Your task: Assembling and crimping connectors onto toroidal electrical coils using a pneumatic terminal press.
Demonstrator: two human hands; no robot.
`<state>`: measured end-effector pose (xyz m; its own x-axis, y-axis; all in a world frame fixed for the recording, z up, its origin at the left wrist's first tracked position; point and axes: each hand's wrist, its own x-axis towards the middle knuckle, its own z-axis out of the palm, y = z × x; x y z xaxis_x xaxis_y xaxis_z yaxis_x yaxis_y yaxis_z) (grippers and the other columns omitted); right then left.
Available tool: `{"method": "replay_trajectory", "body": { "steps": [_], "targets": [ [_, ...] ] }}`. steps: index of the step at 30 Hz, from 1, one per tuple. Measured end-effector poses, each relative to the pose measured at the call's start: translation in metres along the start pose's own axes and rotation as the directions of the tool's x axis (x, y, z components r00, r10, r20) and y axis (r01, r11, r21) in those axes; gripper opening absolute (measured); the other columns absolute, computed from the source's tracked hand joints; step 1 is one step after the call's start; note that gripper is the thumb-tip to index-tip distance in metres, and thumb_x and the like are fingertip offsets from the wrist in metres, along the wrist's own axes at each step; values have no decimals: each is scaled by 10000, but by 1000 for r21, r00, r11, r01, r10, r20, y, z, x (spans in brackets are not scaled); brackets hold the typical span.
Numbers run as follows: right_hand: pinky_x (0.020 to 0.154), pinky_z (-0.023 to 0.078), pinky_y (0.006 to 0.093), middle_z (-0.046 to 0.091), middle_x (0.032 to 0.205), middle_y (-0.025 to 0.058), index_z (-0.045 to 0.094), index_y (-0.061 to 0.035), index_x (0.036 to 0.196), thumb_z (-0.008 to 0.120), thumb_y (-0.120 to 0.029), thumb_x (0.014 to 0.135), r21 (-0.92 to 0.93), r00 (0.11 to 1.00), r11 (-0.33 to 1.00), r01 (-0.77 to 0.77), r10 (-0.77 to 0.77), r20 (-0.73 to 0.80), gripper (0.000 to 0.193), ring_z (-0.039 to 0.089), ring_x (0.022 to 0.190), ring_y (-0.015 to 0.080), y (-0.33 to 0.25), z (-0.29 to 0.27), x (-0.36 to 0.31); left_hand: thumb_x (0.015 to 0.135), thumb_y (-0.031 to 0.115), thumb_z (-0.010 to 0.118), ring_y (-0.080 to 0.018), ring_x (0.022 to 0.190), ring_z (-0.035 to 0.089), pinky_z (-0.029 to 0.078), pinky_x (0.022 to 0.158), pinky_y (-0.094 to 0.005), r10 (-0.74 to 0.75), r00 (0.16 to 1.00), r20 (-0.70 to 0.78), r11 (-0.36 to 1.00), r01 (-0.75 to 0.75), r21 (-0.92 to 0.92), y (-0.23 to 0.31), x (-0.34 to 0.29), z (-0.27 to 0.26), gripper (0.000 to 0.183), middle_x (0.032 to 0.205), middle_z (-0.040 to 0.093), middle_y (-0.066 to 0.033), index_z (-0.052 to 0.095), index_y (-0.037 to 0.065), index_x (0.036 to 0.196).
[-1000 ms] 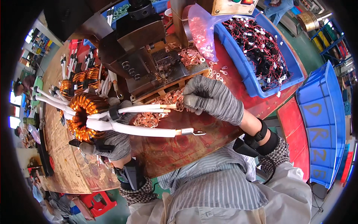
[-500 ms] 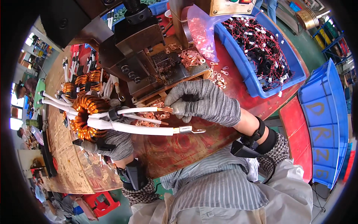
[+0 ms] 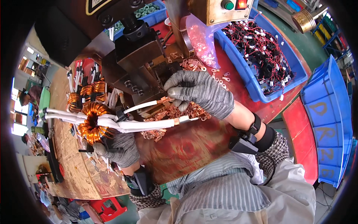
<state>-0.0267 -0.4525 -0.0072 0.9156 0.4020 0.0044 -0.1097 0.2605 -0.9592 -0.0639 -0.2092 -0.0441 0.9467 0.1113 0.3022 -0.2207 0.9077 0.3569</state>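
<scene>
My left hand (image 3: 125,149), in a grey knit glove, is closed around the underside of a copper-wound toroidal coil (image 3: 95,121). White-sleeved leads stretch from the coil to both sides; a thick white lead (image 3: 149,126) toward the right ends in a silvery lug. My gloved right hand (image 3: 205,93) pinches a copper cable lug (image 3: 164,100) at the tip of a thinner white lead (image 3: 140,107). That lug sits right in front of the dark press's (image 3: 140,56) lower tooling, where the fingers partly hide the die.
Loose copper lugs (image 3: 153,134) lie below the press. Behind my right hand are a plastic bag of lugs (image 3: 201,41) and a blue bin (image 3: 257,93) of black parts with red wires. More wound coils (image 3: 87,91) stand at left. A control box (image 3: 227,15) hangs above.
My right hand has moved up and slightly left, bringing the lug and the thinner lead closer to the press. The coil has shifted a little right and down with my left hand.
</scene>
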Motion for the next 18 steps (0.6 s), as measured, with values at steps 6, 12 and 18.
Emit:
{"method": "replay_trajectory", "body": {
  "steps": [6,12,18],
  "targets": [
    [494,506,232,564,701,58,538,22,875,585,-35,783,22,988,997,67,-64,-138,118,577,574,115,3,5,14,696,440,660,-242,1149,398,326,983,-415,105,993,-55,957,-86,278,-6,6,8,763,1244,413,-94,325,92,1286],
    [534,505,207,559,742,43,536,3,922,574,-73,805,-41,994,998,41,-45,-101,145,568,586,92,0,0,21,715,447,640,-236,1163,381,288,993,-472,56,998,-15,950,-49,310,-4,10,2,735,1258,398,-67,321,99,1279],
    [530,513,221,585,744,57,549,7,893,566,-50,791,-111,988,993,29,-46,-149,118,579,581,109,0,0,32,748,446,604,-281,1189,364,260,1008,-498,-36,999,39,987,29,157,-2,13,-2,694,1295,384,-90,336,106,1290]
  ]
}}
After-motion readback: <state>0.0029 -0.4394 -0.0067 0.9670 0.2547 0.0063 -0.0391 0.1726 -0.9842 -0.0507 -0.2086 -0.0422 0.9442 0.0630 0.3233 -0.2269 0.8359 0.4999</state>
